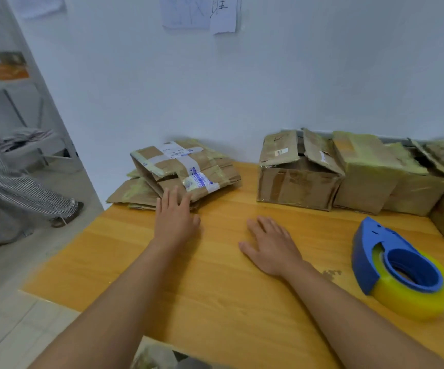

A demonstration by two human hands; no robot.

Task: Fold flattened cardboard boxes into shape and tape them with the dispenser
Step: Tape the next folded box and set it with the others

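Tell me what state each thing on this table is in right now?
Flattened boxes: stacked flat, not yet folded.
Left hand: open, fingertips touching the stack's near edge.
Right hand: open, flat on the table.
Tape dispenser: lying untouched, roll loaded.
Folded boxes: shaped, taped, lined along the wall.

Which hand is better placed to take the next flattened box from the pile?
Probably the left hand: its straight fingers already reach the flattened boxes. The right hand lies flat on the table, apart from them.

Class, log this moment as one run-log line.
left hand: touching flattened boxes | right hand: flat on table | tape dispenser: untouched
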